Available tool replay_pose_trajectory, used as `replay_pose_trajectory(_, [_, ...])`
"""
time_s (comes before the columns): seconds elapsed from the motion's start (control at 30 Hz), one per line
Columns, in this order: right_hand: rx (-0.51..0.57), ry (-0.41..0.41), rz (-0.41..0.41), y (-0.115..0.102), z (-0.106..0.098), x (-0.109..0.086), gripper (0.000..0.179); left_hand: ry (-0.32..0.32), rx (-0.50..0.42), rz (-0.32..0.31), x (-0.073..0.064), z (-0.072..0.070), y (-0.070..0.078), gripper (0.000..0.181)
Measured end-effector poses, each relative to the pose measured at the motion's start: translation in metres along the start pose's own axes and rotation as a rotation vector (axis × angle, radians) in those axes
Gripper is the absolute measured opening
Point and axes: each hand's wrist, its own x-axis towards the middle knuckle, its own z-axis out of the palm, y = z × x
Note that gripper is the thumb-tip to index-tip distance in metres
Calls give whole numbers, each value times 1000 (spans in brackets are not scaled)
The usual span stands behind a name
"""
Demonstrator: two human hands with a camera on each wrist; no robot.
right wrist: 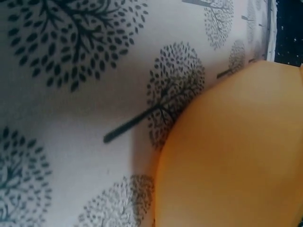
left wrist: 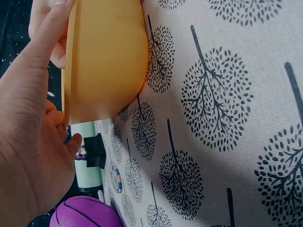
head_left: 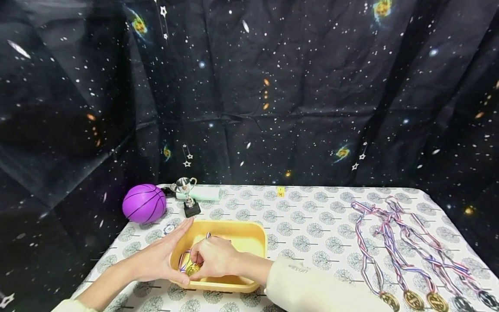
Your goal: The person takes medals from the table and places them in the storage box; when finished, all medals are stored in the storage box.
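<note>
A yellow plastic basin (head_left: 253,234) stands near the front of the table. My left hand (head_left: 160,260) holds the basin's left end, thumb on the front rim and fingers spread toward the back corner; the left wrist view shows this hand (left wrist: 28,118) along the rim. Inside the basin, my right hand (head_left: 216,258) has its fingers curled down at a gold medal (head_left: 192,269) with a striped ribbon (head_left: 182,260), by the left wall. The right hand partly hides the medal. Only the basin's outer wall (right wrist: 236,151) and the tablecloth show in the right wrist view.
Several medals (head_left: 413,300) with striped ribbons (head_left: 386,234) lie on the right. Behind the basin stand a silver trophy cup (head_left: 191,208) and a pale green roll (head_left: 206,193). A purple ball (head_left: 144,203) sits at the left edge. A small yellow tag (head_left: 280,192) lies at the back.
</note>
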Motion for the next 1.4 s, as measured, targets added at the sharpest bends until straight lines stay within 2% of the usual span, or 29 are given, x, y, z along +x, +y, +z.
replay_pose_trajectory(0.13, [-46,27,-27,0,6,1,31,-2,0,0,0,0,0,148])
replay_pose_trajectory(0.27, [0,43,0,3,10,-1,32,-4,-5,-2,-1,0,0,148])
replay_pose_trajectory(0.4, [183,62,74,8,8,-3,31,-4,-28,-3,0,0,0,148])
replay_pose_trajectory(0.53, [412,126,152,14,1,-2,32,-9,-38,-5,0,-2,1,148])
replay_pose_trajectory(0.7, [642,197,221,23,-14,-2,32,-16,-35,-19,2,-2,1,148])
replay_pose_trajectory(0.83, [764,219,251,34,-32,-4,37,-23,-32,-37,2,-1,0,149])
replay_pose_trajectory(0.93, [703,231,223,46,-47,-8,38,-26,-21,-38,2,0,0,150])
replay_pose_trajectory(1.07, [578,240,176,74,-68,-21,41,-19,-17,-26,1,0,0,149])
replay_pose_trajectory(1.2, [555,280,178,106,-90,-43,44,-8,-6,-13,0,1,1,148])
replay_pose_trajectory(1.4, [539,348,192,144,-118,-87,47,0,5,5,-1,2,-1,147])
